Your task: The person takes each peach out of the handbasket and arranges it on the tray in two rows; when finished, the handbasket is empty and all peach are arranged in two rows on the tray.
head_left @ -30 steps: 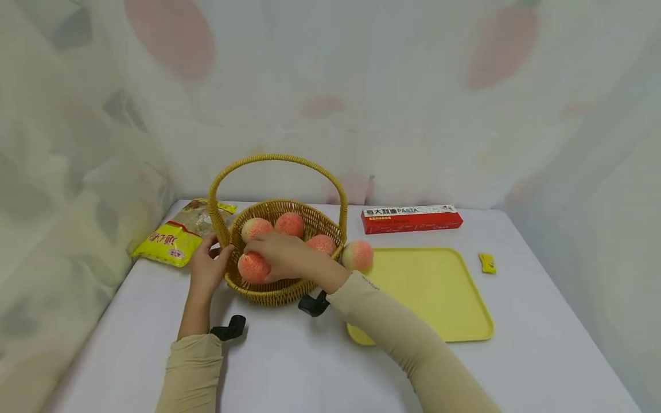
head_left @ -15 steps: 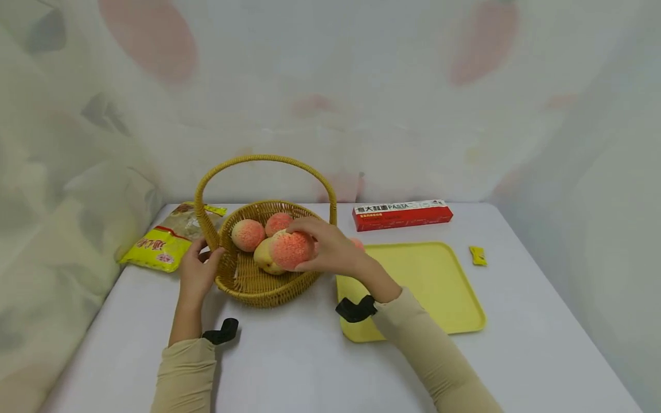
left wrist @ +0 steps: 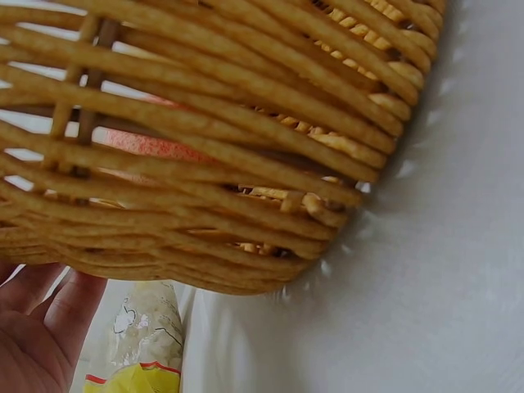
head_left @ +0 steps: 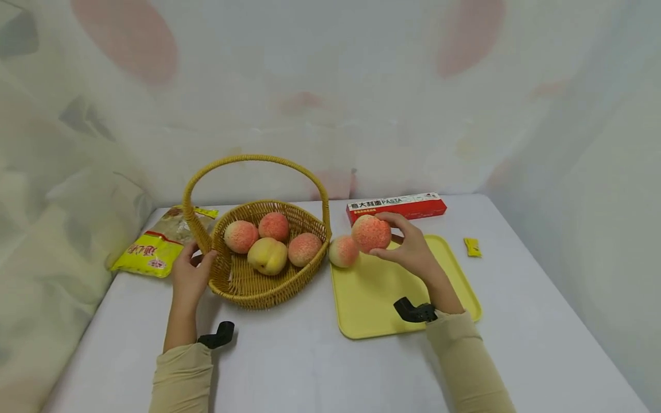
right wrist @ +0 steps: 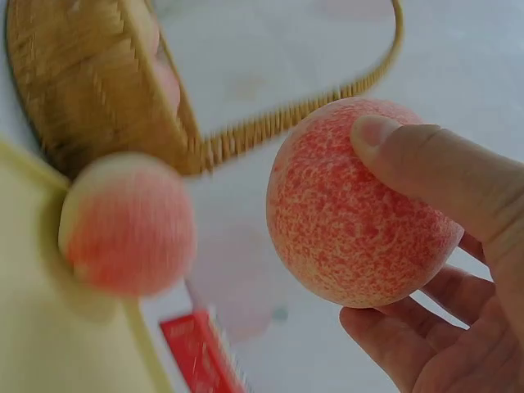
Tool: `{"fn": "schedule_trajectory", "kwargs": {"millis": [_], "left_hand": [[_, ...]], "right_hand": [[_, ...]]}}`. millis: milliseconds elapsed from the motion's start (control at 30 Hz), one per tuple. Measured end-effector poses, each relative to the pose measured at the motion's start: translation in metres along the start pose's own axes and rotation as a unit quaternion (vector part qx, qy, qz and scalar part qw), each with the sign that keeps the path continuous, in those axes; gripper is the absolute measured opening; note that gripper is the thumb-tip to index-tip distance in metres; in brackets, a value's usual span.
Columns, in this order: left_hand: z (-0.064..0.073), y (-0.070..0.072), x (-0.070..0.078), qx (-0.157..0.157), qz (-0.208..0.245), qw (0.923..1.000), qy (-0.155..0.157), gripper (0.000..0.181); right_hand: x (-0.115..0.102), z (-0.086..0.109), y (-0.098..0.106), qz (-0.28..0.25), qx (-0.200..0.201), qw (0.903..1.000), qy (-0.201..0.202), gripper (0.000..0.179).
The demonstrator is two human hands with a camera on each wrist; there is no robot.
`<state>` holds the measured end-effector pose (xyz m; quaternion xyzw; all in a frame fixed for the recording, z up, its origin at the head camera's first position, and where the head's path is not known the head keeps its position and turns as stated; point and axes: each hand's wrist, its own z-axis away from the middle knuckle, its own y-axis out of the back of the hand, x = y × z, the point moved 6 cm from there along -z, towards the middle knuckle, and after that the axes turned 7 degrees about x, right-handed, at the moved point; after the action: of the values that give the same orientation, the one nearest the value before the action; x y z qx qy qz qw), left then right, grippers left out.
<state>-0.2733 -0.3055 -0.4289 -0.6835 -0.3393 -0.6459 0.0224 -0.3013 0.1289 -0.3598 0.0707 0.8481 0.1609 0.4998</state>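
My right hand (head_left: 413, 246) holds a pinkish-red peach (head_left: 370, 234) above the yellow tray (head_left: 361, 318). In the right wrist view the thumb (right wrist: 401, 147) lies across the peach's side, with the fingers under it. My left hand (head_left: 190, 278) grips the wicker basket (head_left: 260, 299) at the left foot of its arched handle. Inside the basket lie several peaches, one of them turned with its yellow side (head_left: 267, 256) up. Another peach (head_left: 343, 251) sits at the tray's left back corner, close to the basket. In the left wrist view the basket's woven wall (left wrist: 205, 164) hides most of its contents.
A yellow bag of dry pasta (head_left: 155, 246) lies left of the basket. Behind the tray is a red and white pasta box (head_left: 397, 207). A small yellow packet (head_left: 472, 247) lies right of the tray. Printed cloth hangs round the white table (head_left: 279, 361).
My right hand has lifted a peach out of the basket and carried it right, over the tray. The left hand stays at the basket's handle. The head view has shifted slightly.
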Motion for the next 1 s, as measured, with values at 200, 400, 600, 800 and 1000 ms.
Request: {"fn": "schedule_trajectory", "kwargs": {"millis": [200,400,600,800,1000], "left_hand": [[-0.001,0.001,0.000,-0.004,-0.003,1.0000,0.008,0.047],[-0.001,0.000,-0.001,0.006,0.002,0.9999,0.011,0.046],[0.000,-0.001,0.003,0.021,0.017,0.9996,-0.012,0.043],[0.001,-0.002,0.000,0.014,0.012,0.9998,0.010,0.044],[0.001,-0.001,-0.001,0.007,0.005,0.9997,0.023,0.046]], "right_hand": [[0.040,0.001,0.021,0.022,0.026,0.9968,-0.073,0.062],[0.074,0.004,0.025,0.043,0.025,0.9888,-0.141,0.063],[0.098,0.007,0.025,0.089,0.012,0.9794,-0.181,0.064],[0.109,0.009,0.022,0.093,0.000,0.9742,-0.206,0.065],[0.114,0.013,0.023,0.087,0.003,0.9741,-0.209,0.065]]}}
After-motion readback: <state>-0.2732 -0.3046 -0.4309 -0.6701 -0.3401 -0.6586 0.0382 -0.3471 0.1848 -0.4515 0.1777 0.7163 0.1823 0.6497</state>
